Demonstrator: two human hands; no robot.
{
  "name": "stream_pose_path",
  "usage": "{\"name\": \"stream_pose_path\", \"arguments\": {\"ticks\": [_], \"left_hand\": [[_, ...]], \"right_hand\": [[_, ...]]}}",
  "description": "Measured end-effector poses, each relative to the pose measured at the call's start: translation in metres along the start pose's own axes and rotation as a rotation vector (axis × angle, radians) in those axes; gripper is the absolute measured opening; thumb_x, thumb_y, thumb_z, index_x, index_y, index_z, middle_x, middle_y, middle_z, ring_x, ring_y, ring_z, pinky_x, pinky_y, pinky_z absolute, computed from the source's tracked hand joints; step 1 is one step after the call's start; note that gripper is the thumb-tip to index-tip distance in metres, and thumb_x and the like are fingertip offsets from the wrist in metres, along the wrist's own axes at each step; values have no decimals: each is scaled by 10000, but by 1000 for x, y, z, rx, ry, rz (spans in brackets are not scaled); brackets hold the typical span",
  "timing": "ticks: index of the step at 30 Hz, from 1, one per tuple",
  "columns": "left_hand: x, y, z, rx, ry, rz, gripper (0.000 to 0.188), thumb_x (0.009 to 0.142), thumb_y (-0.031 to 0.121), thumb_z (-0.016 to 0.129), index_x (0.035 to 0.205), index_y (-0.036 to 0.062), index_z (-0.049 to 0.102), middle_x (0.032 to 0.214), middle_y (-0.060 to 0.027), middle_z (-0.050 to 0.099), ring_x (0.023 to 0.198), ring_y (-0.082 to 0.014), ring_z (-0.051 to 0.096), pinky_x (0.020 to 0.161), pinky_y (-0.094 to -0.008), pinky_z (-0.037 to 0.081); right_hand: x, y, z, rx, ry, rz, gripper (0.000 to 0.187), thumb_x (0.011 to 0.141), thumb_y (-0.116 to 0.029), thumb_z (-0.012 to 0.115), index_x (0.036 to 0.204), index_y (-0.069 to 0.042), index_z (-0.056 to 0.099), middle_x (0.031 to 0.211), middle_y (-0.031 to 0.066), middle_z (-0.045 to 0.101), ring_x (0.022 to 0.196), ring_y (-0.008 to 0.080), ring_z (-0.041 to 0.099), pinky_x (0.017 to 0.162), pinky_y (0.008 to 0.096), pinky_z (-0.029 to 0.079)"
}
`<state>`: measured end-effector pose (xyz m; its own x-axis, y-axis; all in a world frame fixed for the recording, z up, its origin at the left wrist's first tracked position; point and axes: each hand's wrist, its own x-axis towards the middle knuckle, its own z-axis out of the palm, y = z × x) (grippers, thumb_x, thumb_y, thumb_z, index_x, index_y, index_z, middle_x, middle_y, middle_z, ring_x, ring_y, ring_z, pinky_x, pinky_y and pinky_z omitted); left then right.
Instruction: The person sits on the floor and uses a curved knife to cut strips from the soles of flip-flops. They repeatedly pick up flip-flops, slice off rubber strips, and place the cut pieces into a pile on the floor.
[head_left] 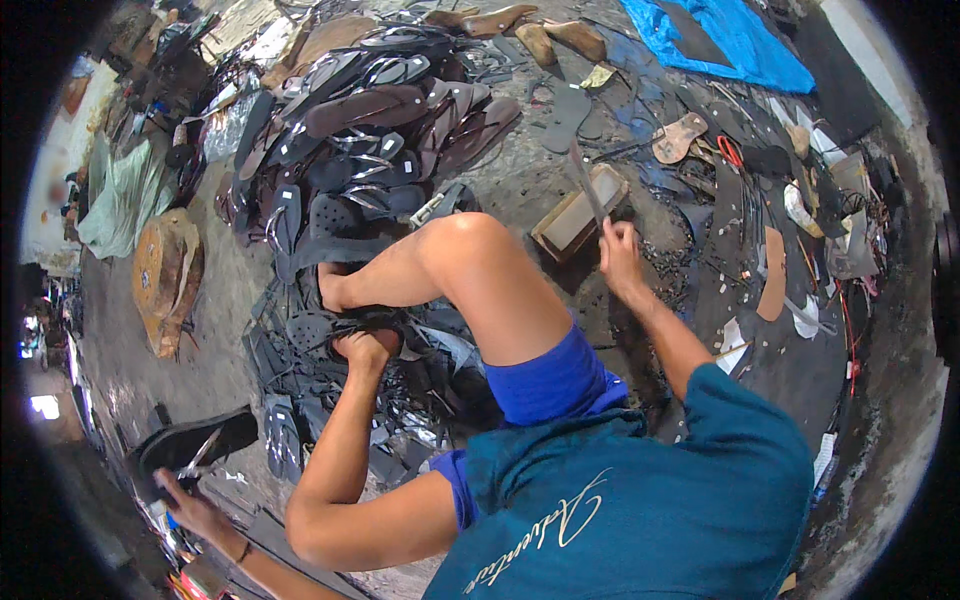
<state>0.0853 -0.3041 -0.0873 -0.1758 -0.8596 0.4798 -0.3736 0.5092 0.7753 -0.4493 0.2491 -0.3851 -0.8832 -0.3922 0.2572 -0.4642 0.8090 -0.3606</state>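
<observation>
My right hand (622,262) is closed round the handle end of a long, narrow knife (587,183). The blade points away from me and passes over a rectangular block in a wooden frame (578,222), which looks like a sharpening stone; whether they touch I cannot tell. Far out to the left, my left hand (198,512) is at a dark flip-flop (225,434) with a pale, shiny strap. Its fingers are slightly blurred but appear to grip the flip-flop's near edge. Between my feet and beyond lies a big heap of dark flip-flops (365,112).
A round wooden block (165,275) stands at the left beside a greenish plastic bag (125,200). Wooden shoe lasts (575,40) lie at the back, near a blue tarp (730,45). On the right are red-handled scissors (729,150), a tan sole piece (772,272) and scraps.
</observation>
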Motion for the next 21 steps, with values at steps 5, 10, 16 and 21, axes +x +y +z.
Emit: {"name": "stream_pose_path", "arguments": {"ticks": [5,10,16,21], "left_hand": [[-53,73,31,-118,24,-113,426,958,367,588,1162,-7,603,1110,-79,622,947,-171,590,847,-320,488],[-88,116,87,-317,-116,-286,445,956,392,582,1163,-1,602,1100,-76,620,943,-173,590,847,-320,489],[-124,134,128,-506,-201,-530,467,952,423,575,1164,7,600,1087,-73,617,937,-177,589,848,-321,490],[-162,138,148,-605,-212,-799,486,950,448,569,1165,14,599,1077,-70,615,933,-179,588,848,-321,491]], "right_hand": [[-104,-62,-48,607,-298,188,361,839,-109,646,1191,-31,640,1068,180,500,916,318,585,817,398,502],[12,-22,-44,237,7,131,423,908,-123,578,1323,-64,516,1106,157,494,899,368,602,745,442,518],[37,13,-6,22,-45,98,438,917,-139,571,1339,-76,475,1117,138,479,897,386,603,708,490,518],[-72,-37,-28,325,-157,95,438,888,-120,601,1317,-60,533,1073,158,486,891,349,604,770,445,517]]}}
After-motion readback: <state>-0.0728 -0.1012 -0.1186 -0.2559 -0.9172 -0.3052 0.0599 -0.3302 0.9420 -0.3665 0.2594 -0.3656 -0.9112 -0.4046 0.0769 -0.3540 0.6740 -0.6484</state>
